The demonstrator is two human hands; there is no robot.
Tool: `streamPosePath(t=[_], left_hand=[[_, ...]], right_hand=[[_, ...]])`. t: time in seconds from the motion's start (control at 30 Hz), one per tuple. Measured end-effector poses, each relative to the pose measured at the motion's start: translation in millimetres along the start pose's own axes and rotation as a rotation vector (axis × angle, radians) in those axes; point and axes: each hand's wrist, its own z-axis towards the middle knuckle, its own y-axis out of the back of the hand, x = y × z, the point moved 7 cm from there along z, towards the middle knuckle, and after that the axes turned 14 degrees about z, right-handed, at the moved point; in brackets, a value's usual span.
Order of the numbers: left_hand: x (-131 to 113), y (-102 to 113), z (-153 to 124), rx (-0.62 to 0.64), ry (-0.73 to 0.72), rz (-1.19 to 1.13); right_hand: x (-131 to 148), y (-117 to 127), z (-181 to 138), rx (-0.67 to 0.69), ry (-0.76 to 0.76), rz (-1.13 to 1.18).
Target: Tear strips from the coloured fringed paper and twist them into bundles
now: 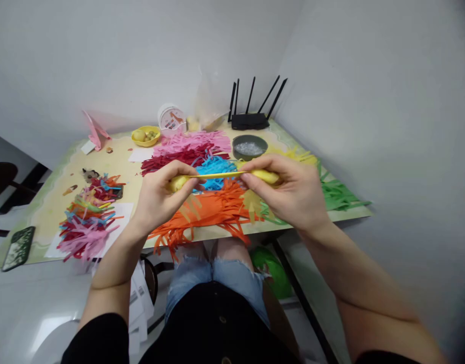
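Observation:
My left hand point(164, 187) and my right hand point(285, 184) pinch a yellow paper tassel point(217, 176) between them, above the table's front edge. Its middle is narrow and stretched straight, nearly level. Fuller yellow ends sit within my curled fingers, partly hidden, and yellow fringe strips hang below both hands. Beneath and behind lie piles of fringed paper: orange point(205, 210), blue point(216, 169), dark red point(175, 157), pink point(202, 141) and green point(338, 194). More yellow fringe point(296, 154) shows behind my right hand.
Multicoloured finished-looking tassels point(90, 222) lie at the left on white paper, near a phone point(19, 247). Toward the back stand a yellow bowl point(146, 143) of round fruit, a white tub point(172, 119), a dark round dish point(249, 146) and a black router point(249, 121). A wall borders the right.

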Motion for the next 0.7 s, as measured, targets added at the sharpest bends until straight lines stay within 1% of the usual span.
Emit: streamPosePath(t=[0.1,0.2,0.27,0.37,0.43,0.5,0.57,0.63,0.7], left_hand=[[7,-6,-1,0.049,0.104,-0.264],[15,-12,-2,0.077,0.197,-0.456],[20,-15,-1,0.093,0.223,-0.531],[22,-17,1,0.093,0.204,-0.595],[22,-20,1,0.086,0.173,-0.623],[24,-23,-1,0.078,0.145,-0.653],[27,-23,-3,0.076,0.122,-0.681],[29,-22,-6,0.122,0.096,-0.654],[28,-17,-6,0.197,0.057,-0.516]], right_hand=[[-9,-2,-1,-0.020,-0.090,0.212],[-17,-5,-1,-0.039,-0.125,0.394],[-21,-7,0,-0.019,-0.125,0.492],[-24,-12,2,0.034,-0.112,0.583],[-28,-15,3,0.044,-0.127,0.605],[-32,-16,3,0.025,-0.155,0.607],[-32,-16,2,0.011,-0.148,0.592],[-27,-16,1,0.036,-0.088,0.530],[-17,-16,0,0.093,-0.001,0.408]])
